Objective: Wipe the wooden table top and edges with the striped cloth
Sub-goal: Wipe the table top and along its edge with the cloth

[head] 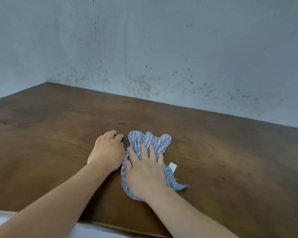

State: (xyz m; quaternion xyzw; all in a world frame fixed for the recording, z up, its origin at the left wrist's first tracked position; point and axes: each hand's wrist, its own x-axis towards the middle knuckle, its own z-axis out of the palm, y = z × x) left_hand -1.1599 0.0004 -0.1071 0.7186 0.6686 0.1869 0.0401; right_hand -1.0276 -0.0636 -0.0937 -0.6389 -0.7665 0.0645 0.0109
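A crumpled blue cloth with thin white stripes (150,140) lies near the middle of the dark wooden table top (222,152). A white label sticks out at the cloth's right side. My right hand (144,170) lies flat on the cloth with straight, spread fingers pressing it onto the wood. My left hand (107,149) rests on the bare table just left of the cloth, fingers bent downward with the tips on the wood and holding nothing.
A stained grey wall (162,57) runs along the table's far edge. The table's near edge (127,229) shows at the bottom, with pale floor below it. The table's left edge meets the wall corner at upper left.
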